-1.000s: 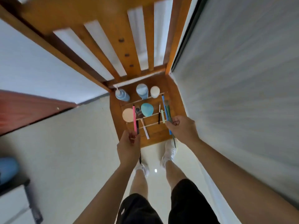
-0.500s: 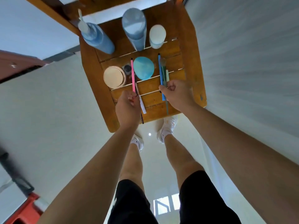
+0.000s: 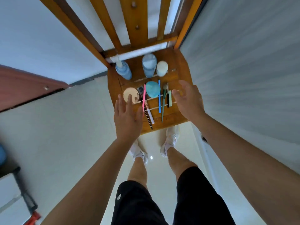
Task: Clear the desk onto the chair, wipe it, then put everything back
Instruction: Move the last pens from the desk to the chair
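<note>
Chair (image 3: 181,75), head view: the slatted seat stands directly ahead of the person's feet and carries the desk items. Tall containers stand upright against the backrest, probably to keep them clear of reaching arms: pump bottle (image 3: 123,70), blue bottle (image 3: 149,65), white jar (image 3: 162,68). Flat items lie forward: beige disc (image 3: 130,95), teal oval pad (image 3: 153,89), pink pencil (image 3: 144,99), blue pencil (image 3: 159,96), green-handled brush (image 3: 164,103). The long ones cross the slat gaps, presumably so none drops through. Left hand (image 3: 128,117) and right hand (image 3: 190,101) hover over the seat, fingers (image 3: 121,106) spread, holding nothing.
</note>
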A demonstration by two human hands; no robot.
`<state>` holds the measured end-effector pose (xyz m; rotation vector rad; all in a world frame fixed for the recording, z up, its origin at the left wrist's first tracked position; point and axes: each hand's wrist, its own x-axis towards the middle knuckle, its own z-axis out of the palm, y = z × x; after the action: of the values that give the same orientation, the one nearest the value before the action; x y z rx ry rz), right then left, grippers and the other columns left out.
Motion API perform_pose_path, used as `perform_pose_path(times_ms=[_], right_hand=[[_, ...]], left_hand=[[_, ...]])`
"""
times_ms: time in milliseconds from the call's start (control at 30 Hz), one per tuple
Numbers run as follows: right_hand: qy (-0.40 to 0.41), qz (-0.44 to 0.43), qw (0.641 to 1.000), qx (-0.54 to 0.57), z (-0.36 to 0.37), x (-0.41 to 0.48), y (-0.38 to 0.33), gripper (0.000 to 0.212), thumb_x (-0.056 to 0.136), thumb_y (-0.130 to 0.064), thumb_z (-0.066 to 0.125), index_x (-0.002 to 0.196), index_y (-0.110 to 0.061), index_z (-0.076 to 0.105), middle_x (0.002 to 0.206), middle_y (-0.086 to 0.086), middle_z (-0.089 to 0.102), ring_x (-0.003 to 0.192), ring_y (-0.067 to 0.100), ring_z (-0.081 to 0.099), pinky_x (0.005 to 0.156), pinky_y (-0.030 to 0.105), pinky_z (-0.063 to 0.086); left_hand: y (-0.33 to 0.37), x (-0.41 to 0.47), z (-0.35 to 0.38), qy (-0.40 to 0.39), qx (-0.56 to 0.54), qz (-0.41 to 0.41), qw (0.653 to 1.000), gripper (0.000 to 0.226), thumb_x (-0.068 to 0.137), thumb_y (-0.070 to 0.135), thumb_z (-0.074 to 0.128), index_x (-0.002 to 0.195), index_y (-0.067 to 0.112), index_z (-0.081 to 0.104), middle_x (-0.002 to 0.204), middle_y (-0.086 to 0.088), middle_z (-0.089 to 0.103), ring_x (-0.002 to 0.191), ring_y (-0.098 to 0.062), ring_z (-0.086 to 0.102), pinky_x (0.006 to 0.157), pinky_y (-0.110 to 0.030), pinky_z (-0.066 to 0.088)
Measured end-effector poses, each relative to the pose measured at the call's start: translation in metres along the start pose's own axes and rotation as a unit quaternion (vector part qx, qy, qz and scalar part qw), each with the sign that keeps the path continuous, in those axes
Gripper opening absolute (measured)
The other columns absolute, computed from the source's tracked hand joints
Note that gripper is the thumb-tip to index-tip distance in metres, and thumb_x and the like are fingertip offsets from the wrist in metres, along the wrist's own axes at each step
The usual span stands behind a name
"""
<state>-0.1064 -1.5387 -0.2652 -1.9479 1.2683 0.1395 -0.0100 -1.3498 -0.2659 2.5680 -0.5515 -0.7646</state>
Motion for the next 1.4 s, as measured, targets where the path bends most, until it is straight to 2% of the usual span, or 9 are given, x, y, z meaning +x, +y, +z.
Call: perform_pose_path(times_ms=[133, 200, 333, 433, 533, 633, 1033, 1267, 1400], right_hand=[[0.058, -0.079, 0.995, 0.017, -0.061, -0.033, -0.072, 0.043, 0.101, -0.046, 0.048, 0.141, -0.030, 0.045, 0.139, 0.001, 0.047, 0.118, 0.020, 0.059, 0.096, 0.040, 0.052], [0.071, -0.136, 0.988, 0.019, -0.090, -0.051, -0.110, 0.044, 0.101, -0.047, 0.047, 0.141, -0.029, 0.044, 0.142, 0.000, 0.044, 0.123, 0.021, 0.056, 0.096, 0.034, 0.048], [0.069, -0.255, 0.963, -0.042, -0.130, -0.092, -0.188, 0.057, 0.102, -0.057, 0.035, 0.151, -0.029, 0.033, 0.163, 0.002, 0.024, 0.149, 0.023, 0.026, 0.117, 0.042, 0.031], [0.076, -0.386, 0.919, -0.032, -0.145, -0.114, -0.259, 0.059, 0.104, -0.057, 0.030, 0.156, -0.028, 0.029, 0.168, 0.006, 0.010, 0.153, 0.026, 0.012, 0.121, 0.043, 0.013], [0.056, -0.514, 0.856, -0.014, -0.151, -0.152, -0.332, 0.060, 0.104, -0.058, 0.029, 0.158, -0.034, 0.021, 0.169, 0.005, 0.001, 0.155, 0.025, 0.003, 0.122, 0.042, 0.007], [0.060, -0.603, 0.796, -0.005, -0.147, -0.184, -0.375, 0.062, 0.104, -0.056, 0.034, 0.159, -0.032, 0.017, 0.169, 0.004, -0.001, 0.156, 0.023, 0.000, 0.125, 0.039, 0.001], [-0.106, -0.836, 0.539, 0.004, 0.021, -0.476, -0.460, 0.068, 0.101, -0.056, 0.042, 0.158, -0.024, 0.025, 0.168, 0.010, 0.008, 0.153, 0.028, 0.016, 0.121, 0.041, 0.021], [-0.197, -0.856, 0.479, -0.002, 0.153, -0.655, -0.456, 0.065, 0.101, -0.053, 0.043, 0.156, -0.020, 0.032, 0.165, 0.015, 0.019, 0.149, 0.032, 0.026, 0.117, 0.047, 0.033], [-0.243, -0.861, 0.447, -0.009, 0.211, -0.730, -0.440, 0.064, 0.101, -0.057, 0.038, 0.157, -0.028, 0.026, 0.166, 0.007, 0.016, 0.151, 0.023, 0.022, 0.117, 0.039, 0.029]], left_hand=[[0.036, -0.020, -0.094, 0.044, 0.036, 0.059, 0.997, 0.060, 0.103, 0.051, 0.031, 0.157, 0.030, 0.015, 0.166, -0.002, 0.007, 0.153, -0.027, 0.005, 0.121, -0.048, 0.012], [0.056, -0.029, -0.148, 0.079, 0.059, 0.087, 0.991, 0.061, 0.103, 0.050, 0.035, 0.158, 0.027, 0.018, 0.166, -0.005, 0.007, 0.153, -0.029, 0.006, 0.122, -0.051, 0.014], [0.083, -0.065, -0.262, 0.157, 0.099, 0.120, 0.975, 0.061, 0.103, 0.047, 0.038, 0.156, 0.020, 0.025, 0.165, -0.014, 0.009, 0.152, -0.033, 0.008, 0.119, -0.055, 0.020], [0.080, -0.103, -0.336, 0.275, 0.118, 0.126, 0.946, 0.058, 0.103, 0.043, 0.038, 0.152, 0.010, 0.036, 0.160, -0.024, 0.018, 0.149, -0.042, 0.017, 0.116, -0.058, 0.025], [0.062, -0.167, -0.381, 0.394, 0.130, 0.031, 0.909, 0.057, 0.103, 0.043, 0.039, 0.152, 0.014, 0.035, 0.162, -0.020, 0.017, 0.150, -0.038, 0.014, 0.118, -0.056, 0.022], [0.042, -0.220, -0.396, 0.443, 0.142, -0.040, 0.884, 0.059, 0.102, 0.044, 0.040, 0.154, 0.020, 0.028, 0.165, -0.014, 0.010, 0.152, -0.033, 0.007, 0.118, -0.057, 0.020], [-0.124, -0.517, -0.417, 0.582, 0.154, -0.306, 0.738, 0.062, 0.100, 0.052, 0.032, 0.154, 0.021, 0.030, 0.164, -0.012, 0.014, 0.151, -0.034, 0.011, 0.118, -0.055, 0.018], [-0.249, -0.665, -0.395, 0.548, 0.146, -0.425, 0.705, 0.064, 0.099, 0.051, 0.034, 0.154, 0.021, 0.029, 0.164, -0.014, 0.013, 0.152, -0.033, 0.010, 0.118, -0.056, 0.020], [-0.307, -0.724, -0.386, 0.551, 0.114, -0.466, 0.684, 0.065, 0.099, 0.054, 0.029, 0.155, 0.022, 0.026, 0.164, -0.013, 0.015, 0.152, -0.032, 0.011, 0.118, -0.058, 0.022]])
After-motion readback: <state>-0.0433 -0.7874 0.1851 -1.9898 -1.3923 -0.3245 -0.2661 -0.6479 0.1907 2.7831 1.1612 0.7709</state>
